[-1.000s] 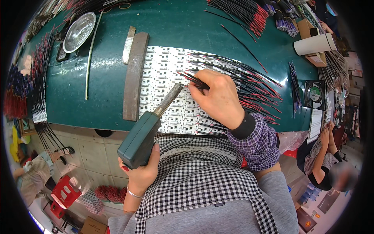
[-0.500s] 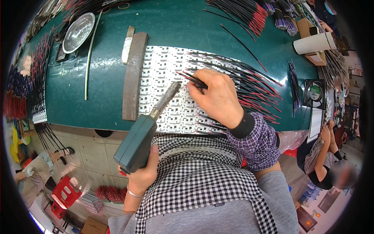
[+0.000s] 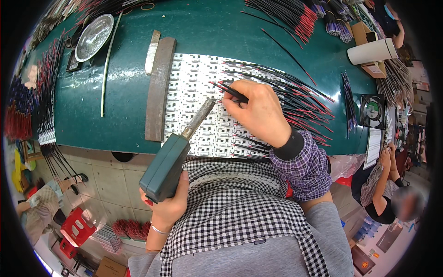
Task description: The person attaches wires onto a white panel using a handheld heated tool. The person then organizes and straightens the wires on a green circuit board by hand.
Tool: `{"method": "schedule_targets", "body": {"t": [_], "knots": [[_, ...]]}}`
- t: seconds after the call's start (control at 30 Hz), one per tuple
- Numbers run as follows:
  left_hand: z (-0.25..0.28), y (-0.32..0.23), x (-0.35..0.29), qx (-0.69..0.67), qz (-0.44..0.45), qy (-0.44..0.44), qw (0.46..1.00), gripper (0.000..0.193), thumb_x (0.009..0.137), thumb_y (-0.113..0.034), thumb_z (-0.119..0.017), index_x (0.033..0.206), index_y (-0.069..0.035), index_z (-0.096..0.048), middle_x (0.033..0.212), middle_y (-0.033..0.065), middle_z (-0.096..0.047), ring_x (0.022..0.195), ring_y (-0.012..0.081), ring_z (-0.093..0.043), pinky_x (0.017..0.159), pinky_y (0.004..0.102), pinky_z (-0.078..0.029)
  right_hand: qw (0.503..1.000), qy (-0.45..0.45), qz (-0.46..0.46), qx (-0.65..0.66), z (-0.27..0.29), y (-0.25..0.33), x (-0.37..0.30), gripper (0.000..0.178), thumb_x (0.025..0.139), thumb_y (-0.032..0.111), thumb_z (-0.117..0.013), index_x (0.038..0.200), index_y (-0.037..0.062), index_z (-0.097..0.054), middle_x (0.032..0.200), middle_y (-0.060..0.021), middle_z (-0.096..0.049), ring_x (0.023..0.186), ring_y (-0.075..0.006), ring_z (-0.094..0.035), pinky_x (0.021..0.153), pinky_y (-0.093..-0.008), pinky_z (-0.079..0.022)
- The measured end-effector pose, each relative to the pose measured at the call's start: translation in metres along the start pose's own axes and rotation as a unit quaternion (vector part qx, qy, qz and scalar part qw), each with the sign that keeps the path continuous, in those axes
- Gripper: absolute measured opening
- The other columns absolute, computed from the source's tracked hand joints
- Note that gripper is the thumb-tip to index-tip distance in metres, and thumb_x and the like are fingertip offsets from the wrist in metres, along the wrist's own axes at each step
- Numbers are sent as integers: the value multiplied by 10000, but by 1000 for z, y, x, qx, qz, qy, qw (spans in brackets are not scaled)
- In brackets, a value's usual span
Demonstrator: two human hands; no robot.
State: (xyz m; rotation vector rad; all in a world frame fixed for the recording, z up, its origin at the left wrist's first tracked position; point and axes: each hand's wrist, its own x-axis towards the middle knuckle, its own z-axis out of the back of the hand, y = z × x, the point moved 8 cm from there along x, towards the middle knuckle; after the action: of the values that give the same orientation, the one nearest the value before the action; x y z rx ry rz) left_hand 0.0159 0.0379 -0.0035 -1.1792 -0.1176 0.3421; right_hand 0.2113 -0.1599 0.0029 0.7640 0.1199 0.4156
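My left hand (image 3: 170,205) is closed around the grip of a dark green soldering gun (image 3: 165,166). Its metal tip points up and right, close to the wire ends. My right hand (image 3: 260,111) pinches several black-and-red wires (image 3: 236,93) over a white panel of small circuit boards (image 3: 184,117); their red ends stick out left of the fingers. Whether the tip touches a wire or a board I cannot tell. More black wires with red ends (image 3: 304,106) fan out rightward from the panel. A brown metal bar (image 3: 159,92) lies along the panel's left edge.
A metal bowl (image 3: 93,38) and a thin rod (image 3: 108,64) lie at the back left of the green table (image 3: 124,92). Wire bundles (image 3: 295,21) lie at the back. At right are a white roll (image 3: 371,51) and a small fan (image 3: 373,110). Other people sit nearby.
The soldering gun's body has shifted slightly right and up with my left hand. My right hand has moved a little to the right and down, still pinching the wires.
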Motion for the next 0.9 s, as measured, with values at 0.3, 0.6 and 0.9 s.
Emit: {"method": "schedule_targets", "body": {"t": [0.3, 0.6, 0.9], "knots": [[0, -5, 2, 56, 6, 13, 998, 278, 870, -23, -798, 1119, 48, -698, 965, 47, -714, 811, 115, -654, 745, 268, -533, 1000, -10, 16, -9, 0, 3, -2, 158, 841, 121, -728, 862, -29, -685, 756, -139, -663, 602, -261, -624, 567, -362, -487], [11, -6, -5, -4, -51, -63, 997, 343, 844, 71, -768, 1172, 59, -669, 916, 93, -680, 663, 118, -619, 564, 246, -502, 999, 16, 23, -17, 1, 7, -3, 186, 872, 139, -732, 890, -38, -677, 780, -145, -626, 632, -281, -595, 587, -384, -465], [15, -3, -7, -21, -56, -80, 995, 348, 850, 89, -738, 1188, 68, -660, 920, 116, -675, 627, 121, -611, 531, 250, -497, 990, -78, 90, 81, 27, 19, -18, 158, 922, 82, -696, 1033, -31, -704, 885, -143, -624, 785, -310, -625, 702, -397, -489]]}}
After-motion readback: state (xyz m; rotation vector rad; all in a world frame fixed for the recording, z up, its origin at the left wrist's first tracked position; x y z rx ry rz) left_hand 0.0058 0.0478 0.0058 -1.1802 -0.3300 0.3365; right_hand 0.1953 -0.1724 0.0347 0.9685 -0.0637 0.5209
